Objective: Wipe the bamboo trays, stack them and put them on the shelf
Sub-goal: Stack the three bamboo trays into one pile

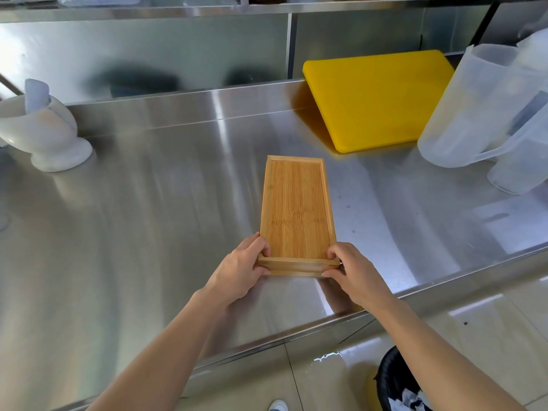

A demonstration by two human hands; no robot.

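Note:
Stacked bamboo trays (297,209) lie lengthwise on the steel counter (148,221), their short near end toward me. At least two layers show at that end, one tray sitting on another. My left hand (240,269) grips the near left corner of the stack, thumb on the rim and fingers under the edge. My right hand (354,272) grips the near right corner the same way. A steel shelf (267,5) runs along the top of the view, above the back wall.
A yellow cutting board (382,99) leans against the back wall at the right. Clear plastic pitchers (477,108) stand at the far right. A white mortar (44,132) stands at the left. A black bin (397,384) sits on the floor below the counter edge.

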